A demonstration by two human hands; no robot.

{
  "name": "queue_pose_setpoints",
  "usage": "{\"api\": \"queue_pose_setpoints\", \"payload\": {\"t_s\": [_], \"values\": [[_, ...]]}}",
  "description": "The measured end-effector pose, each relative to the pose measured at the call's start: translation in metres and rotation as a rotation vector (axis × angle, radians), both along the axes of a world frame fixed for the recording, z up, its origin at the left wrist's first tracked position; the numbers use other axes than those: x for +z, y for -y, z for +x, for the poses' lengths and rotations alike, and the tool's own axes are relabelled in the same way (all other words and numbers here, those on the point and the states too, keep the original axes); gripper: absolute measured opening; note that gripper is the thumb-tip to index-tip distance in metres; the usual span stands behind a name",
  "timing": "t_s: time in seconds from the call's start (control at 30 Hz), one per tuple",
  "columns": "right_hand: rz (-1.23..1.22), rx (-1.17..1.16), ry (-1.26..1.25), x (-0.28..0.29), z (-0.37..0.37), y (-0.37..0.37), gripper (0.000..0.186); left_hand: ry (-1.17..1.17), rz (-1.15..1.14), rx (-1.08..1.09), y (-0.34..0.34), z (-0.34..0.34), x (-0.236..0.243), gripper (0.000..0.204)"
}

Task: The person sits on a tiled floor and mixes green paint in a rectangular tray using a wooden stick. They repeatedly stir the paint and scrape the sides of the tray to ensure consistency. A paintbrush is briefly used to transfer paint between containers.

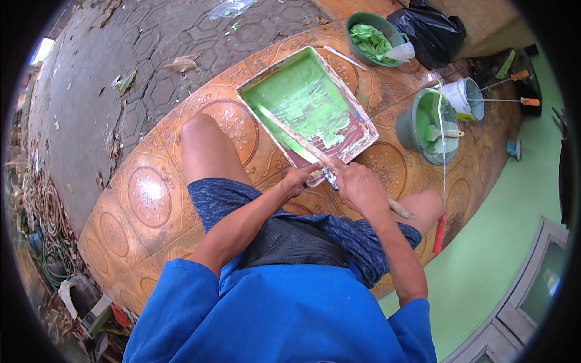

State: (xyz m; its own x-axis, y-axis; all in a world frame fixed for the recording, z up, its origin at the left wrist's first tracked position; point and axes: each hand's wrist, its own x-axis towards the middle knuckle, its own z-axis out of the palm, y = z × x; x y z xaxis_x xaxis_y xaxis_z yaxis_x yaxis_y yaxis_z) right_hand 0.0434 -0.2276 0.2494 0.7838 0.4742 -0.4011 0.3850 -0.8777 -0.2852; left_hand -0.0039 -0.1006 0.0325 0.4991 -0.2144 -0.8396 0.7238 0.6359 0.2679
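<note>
A paint tray (296, 103) coated with wet green paint lies on tiles between my bare knees. My right hand (360, 187) is closed round a long, paint-smeared stick (290, 132) that reaches diagonally over the tray. My left hand (298, 180) is closed at the tray's near edge, beside the stick; what it grips I cannot make out. A crumpled silvery piece (330, 179) shows between my hands. Right of the tray, a grey bucket (408, 136) holds green paint and a brush (446, 133), with a red-handled roller frame (440, 233) leaning across it.
A white bucket (457, 97) with orange-handled tools (529, 101), a green basin (363, 21) and a black bag (433, 39) stand at the back right. A green wall (484, 230) with a window curves down the right. Grey paving (139, 54) and piled hoses and clutter (54, 242) lie left.
</note>
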Motion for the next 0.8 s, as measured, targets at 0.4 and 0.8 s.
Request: {"api": "queue_pose_setpoints", "payload": {"t_s": [0.4, 0.8], "values": [[-0.104, -0.087, 0.09, 0.005, 0.004, 0.017, 0.036, 0.085, -0.046, 0.026, 0.001, -0.001, 0.006, 0.044], [0.009, -0.122, -0.008, 0.006, -0.002, 0.016, 0.037, 0.071, -0.017, 0.019, 0.001, 0.0, 0.005, 0.028]]}}
